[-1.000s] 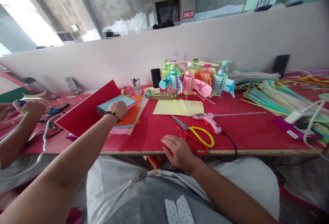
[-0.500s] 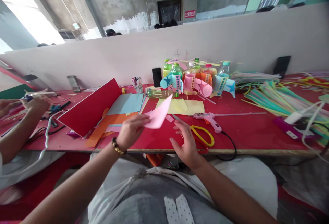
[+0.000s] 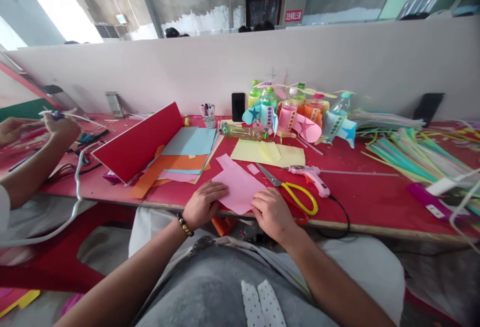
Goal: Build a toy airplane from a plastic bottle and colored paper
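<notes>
A pink sheet of paper (image 3: 240, 184) with a narrow tab at its upper left lies over the table's front edge, between my two hands. My left hand (image 3: 205, 201) grips its left side, fingers resting on top and the thumb hidden. At its right corner, my right hand (image 3: 273, 212) has curled fingers closed on the paper. Yellow-handled scissors (image 3: 300, 198) lie just right of my right hand, blades pointing up and left. Close above them is a pink glue gun (image 3: 311, 178). A small pink paper scrap (image 3: 253, 169) sits beyond the sheet.
Decorated plastic bottles (image 3: 288, 112) stand at the back, with a bottle lying on its side (image 3: 242, 131). Coloured sheets (image 3: 191, 142) and a leaning red board (image 3: 140, 142) are at left. Colourful strips (image 3: 412, 152) and a purple power strip (image 3: 431, 204) lie right. Another person's hand (image 3: 62, 124) works far left.
The pink paper has come down from the air onto the table. My right hand has moved from beside it to its right corner. The view has shifted slightly.
</notes>
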Tool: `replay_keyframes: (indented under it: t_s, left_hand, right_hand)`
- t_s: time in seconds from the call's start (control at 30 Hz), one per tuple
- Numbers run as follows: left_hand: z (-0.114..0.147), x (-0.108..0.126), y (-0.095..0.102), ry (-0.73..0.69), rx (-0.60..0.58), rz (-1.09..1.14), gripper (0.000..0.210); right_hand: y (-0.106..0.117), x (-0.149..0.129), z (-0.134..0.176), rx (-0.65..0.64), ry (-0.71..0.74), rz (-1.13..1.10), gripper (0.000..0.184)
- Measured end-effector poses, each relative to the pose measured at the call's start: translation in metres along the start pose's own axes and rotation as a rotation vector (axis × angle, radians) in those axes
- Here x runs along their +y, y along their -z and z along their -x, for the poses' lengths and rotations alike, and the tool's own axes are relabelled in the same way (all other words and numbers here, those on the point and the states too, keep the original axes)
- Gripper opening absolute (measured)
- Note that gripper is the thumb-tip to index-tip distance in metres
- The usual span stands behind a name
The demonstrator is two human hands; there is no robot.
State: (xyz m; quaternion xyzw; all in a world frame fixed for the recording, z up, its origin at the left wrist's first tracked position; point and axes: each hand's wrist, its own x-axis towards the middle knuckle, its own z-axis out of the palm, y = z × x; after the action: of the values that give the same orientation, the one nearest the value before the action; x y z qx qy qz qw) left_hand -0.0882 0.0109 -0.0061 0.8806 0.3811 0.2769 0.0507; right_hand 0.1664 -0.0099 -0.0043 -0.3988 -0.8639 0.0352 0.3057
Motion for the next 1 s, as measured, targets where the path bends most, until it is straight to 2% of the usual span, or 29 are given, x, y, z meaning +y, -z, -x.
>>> replay_keyframes:
  t_s: [0.13,0.4,0.7,0.83,1.0]
  left_hand:
    - [0.001,-0.001,0.0,-0.029,0.073,0.039,0.044]
    - [-0.001,0.002,0.006,-0.108,0.117,0.152,0.025]
    - [0.002,0.003,0.009,-0.053,0.057,0.117,0.025]
    - [0.003,0.0,0.005,-0.026,0.031,0.138,0.018]
    - [0.004,-0.004,0.006,0.001,0.027,0.267,0.012]
  right_hand:
    - [0.001,-0.002,0.0,-0.014,-0.009,0.019,0.014]
    - [0.001,-0.007,0.002,-0.031,-0.021,0.036,0.008]
    - [-0.002,-0.013,0.003,-0.026,-0.058,0.111,0.009]
    - [-0.009,-0.017,0.003,-0.006,-0.021,0.062,0.009]
    - [-0.009,-0.011,0.006,0.097,0.018,-0.049,0.025]
